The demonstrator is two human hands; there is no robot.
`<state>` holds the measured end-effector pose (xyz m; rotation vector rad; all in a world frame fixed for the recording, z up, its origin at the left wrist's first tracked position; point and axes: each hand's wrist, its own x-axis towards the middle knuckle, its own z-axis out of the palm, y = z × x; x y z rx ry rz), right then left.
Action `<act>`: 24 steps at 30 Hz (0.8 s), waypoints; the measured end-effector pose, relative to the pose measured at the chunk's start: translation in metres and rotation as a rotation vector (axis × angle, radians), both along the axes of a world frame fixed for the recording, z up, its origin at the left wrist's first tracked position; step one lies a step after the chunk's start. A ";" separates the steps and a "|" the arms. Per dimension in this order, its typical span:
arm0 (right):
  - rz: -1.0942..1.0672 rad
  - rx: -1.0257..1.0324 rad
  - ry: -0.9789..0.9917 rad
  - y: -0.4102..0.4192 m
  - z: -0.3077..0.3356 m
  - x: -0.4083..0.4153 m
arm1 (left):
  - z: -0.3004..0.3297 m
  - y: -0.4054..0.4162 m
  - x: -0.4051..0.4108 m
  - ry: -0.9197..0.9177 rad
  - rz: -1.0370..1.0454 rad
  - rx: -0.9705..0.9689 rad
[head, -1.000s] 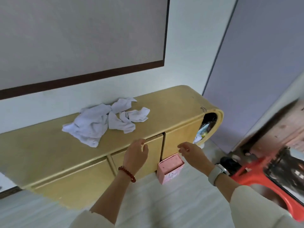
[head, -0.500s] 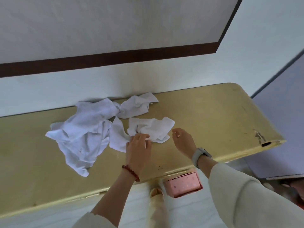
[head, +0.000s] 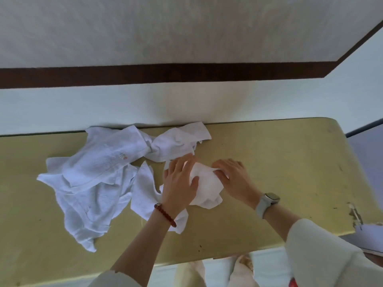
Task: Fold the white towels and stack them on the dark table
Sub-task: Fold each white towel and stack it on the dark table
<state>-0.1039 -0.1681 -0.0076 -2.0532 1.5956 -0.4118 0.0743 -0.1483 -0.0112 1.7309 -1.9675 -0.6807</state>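
Several crumpled white towels lie on the yellow wooden cabinet top. A large towel with a small red label spreads at the left. Another towel lies bunched against the wall. A small towel runs partly under my left wrist. Between my hands sits a bunched small white towel. My left hand grips its left side, thumb over the cloth. My right hand holds its right edge with fingers curled into the fabric. No dark table is in view.
A white wall with a dark brown band rises right behind the cabinet. The cabinet's right end has a chipped front edge, with white paper beside it. Pale floor shows below the front edge.
I have stepped up to the cabinet and now look down on it. Both hands rose from the drawer front to the top and closed in on the small towel, bunching it.
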 end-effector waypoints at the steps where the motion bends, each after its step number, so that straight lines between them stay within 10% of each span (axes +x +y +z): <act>1: 0.107 -0.081 -0.021 -0.003 0.012 -0.004 | 0.007 -0.006 -0.001 0.001 -0.068 0.024; 6: 0.337 -0.315 -0.019 -0.024 0.059 -0.024 | 0.042 -0.029 -0.012 -0.031 -0.234 0.072; 24: 0.602 -0.371 -0.263 -0.055 0.145 -0.147 | 0.131 0.076 -0.119 -0.201 0.451 -0.327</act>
